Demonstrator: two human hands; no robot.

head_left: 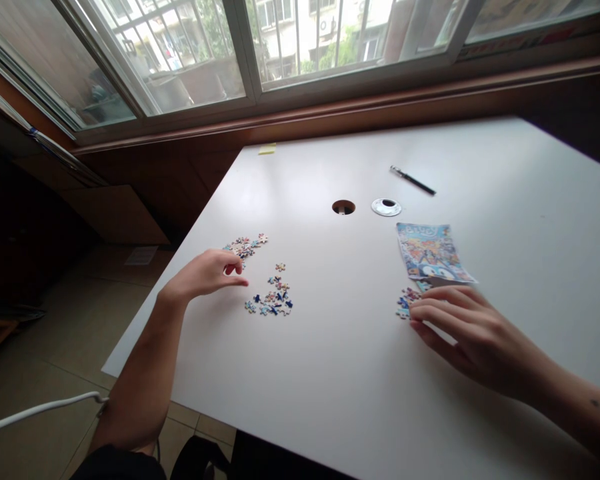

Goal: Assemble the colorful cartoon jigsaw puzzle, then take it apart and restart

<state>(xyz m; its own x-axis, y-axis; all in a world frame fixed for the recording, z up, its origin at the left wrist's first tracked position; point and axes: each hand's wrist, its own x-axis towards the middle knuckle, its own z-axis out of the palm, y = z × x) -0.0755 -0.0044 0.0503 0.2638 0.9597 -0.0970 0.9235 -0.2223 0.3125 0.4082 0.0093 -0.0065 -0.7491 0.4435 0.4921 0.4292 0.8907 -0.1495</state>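
My left hand (pixel 213 272) hovers at the left, thumb and curled fingers apart, with nothing visible between them. Behind it lies a loose heap of jigsaw pieces (pixel 244 247), partly covered by the fingers. A second scatter of jigsaw pieces (pixel 275 303), some showing dark blue, spreads to the right of that hand. On the right, my right hand (pixel 463 327) has its thumb and fingertips closed at the edge of a small joined patch of jigsaw pieces (pixel 405 303). The fingers hide part of this patch. Just behind it rests a colourful picture sheet (pixel 433 252).
A dark pen (pixel 414 181) lies toward the back of the white table (pixel 325 373). Near it are a round cable hole (pixel 343 207) and its silver cover ring (pixel 386 207). A yellow sticky note (pixel 267 149) sits at the back left edge, below the window.
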